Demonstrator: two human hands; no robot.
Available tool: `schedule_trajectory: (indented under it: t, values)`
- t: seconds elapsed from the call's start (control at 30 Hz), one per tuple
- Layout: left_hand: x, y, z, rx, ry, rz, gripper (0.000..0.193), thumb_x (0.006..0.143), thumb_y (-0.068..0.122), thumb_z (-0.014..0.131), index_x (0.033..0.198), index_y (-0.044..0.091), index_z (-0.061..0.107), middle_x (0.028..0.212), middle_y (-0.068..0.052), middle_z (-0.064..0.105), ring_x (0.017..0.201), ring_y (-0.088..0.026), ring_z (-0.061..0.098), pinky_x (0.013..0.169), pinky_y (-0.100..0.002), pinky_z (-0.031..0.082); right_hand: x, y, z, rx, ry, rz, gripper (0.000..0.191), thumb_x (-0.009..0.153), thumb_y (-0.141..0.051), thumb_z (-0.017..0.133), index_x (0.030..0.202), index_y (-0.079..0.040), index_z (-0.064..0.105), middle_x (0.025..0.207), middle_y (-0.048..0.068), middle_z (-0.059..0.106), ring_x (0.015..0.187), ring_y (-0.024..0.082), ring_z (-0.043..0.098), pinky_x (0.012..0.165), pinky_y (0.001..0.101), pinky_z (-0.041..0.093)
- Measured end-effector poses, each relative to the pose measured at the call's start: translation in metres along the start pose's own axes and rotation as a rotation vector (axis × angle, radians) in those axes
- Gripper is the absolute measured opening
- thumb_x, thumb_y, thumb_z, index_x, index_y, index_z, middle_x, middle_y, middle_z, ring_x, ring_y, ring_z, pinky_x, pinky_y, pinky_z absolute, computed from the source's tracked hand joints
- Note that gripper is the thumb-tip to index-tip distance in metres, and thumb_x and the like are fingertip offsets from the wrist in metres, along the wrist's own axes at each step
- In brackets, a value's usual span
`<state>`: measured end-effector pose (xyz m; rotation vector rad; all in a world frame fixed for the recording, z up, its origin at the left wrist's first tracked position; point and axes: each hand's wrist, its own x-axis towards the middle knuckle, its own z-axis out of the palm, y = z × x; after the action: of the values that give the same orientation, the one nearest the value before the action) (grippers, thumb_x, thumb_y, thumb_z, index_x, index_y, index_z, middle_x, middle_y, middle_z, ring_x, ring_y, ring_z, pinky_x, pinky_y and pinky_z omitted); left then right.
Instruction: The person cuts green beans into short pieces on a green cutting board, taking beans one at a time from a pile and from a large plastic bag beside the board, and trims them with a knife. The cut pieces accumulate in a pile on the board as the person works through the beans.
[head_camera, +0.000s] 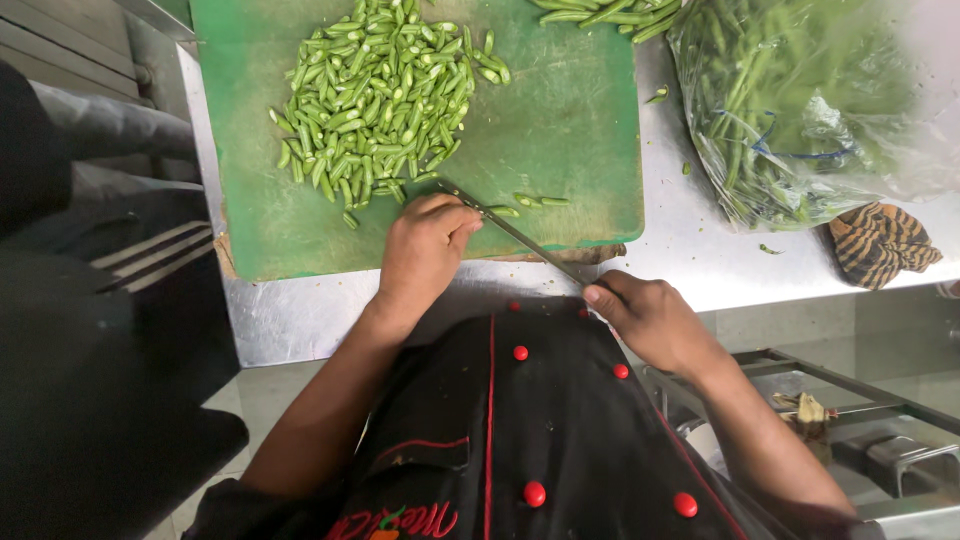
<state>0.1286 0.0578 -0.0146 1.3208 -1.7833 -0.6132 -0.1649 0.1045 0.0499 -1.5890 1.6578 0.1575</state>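
1. The right hand (655, 320) is closed around the handle of a knife (515, 232). The handle itself is hidden inside the fist, near the edge of the steel table (300, 320).
2. The thin blade goes from this hand up and to the left, and its tip lies on the green cutting board (560, 130), at the lower edge.
3. The left hand (425, 250) rests on the near edge of the board with the fingers curled in. The fingertips touch the blade near its tip. I cannot tell if something is under this hand.
4. Just right of the blade tip lie two or three short bean pieces (530, 202), apart from the rest.
5. A big heap of cut green beans (375, 95) lies on the upper left part of the board, well apart from the knife.
6. Some whole green beans (610, 12) lie at the top edge of the view, partly on the board.
7. To the right of the board is a clear plastic bag (800, 100) full of long green beans, with a blue string inside it. It has no label that I can see.
8. Below the bag, on the table, lies a folded cloth (880, 243) with brown and black stripes.
9. The person wears a black jacket (530, 430) with round red buttons and red stitching.
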Motion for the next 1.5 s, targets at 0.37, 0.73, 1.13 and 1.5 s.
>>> schedule_trajectory:
  t: [0.37,0.73,1.13,1.5]
  values:
    - [-0.001,-0.004,-0.012,0.085,0.015,0.11,0.013,0.088,0.009,0.08,0.096,0.007,0.071,0.095,-0.007,0.071,0.09,-0.03,0.066,0.079,-0.042,0.055,-0.019,0.051,-0.005,0.316,-0.135,0.169,0.047,0.099,-0.046,0.052,0.094,-0.005,0.074,0.063,0.002,0.055,0.059,0.012,0.05,0.055,0.0315,0.044]
    - [-0.006,-0.005,-0.016,0.222,-0.039,0.261,0.022,0.085,0.003,0.069,0.107,0.005,0.073,0.108,-0.008,0.07,0.099,-0.028,0.067,0.085,-0.038,0.057,0.018,0.005,-0.002,0.232,-0.207,0.055,0.048,0.098,-0.05,0.05,0.094,-0.009,0.073,0.062,0.003,0.057,0.056,0.012,0.051,0.054,0.0301,0.045]
    - [0.017,0.018,0.007,0.256,-0.03,0.475,0.022,0.09,0.02,0.07,0.106,0.006,0.069,0.121,-0.014,0.067,0.118,-0.034,0.058,0.1,-0.048,0.047,-0.026,0.083,-0.001,0.988,-0.223,0.031,0.052,0.1,-0.046,0.051,0.097,0.002,0.07,0.064,0.009,0.059,0.047,0.014,0.049,0.046,0.028,0.04]
    - [0.15,-0.002,0.004,0.626,-0.349,0.871,0.011,0.085,0.017,0.063,0.091,0.01,0.068,0.106,-0.009,0.067,0.12,-0.029,0.06,0.103,-0.047,0.044,-0.005,0.068,-0.003,1.339,-0.031,-0.06,0.05,0.104,-0.044,0.047,0.1,0.003,0.064,0.065,0.009,0.057,0.044,0.015,0.049,0.044,0.0292,0.043]
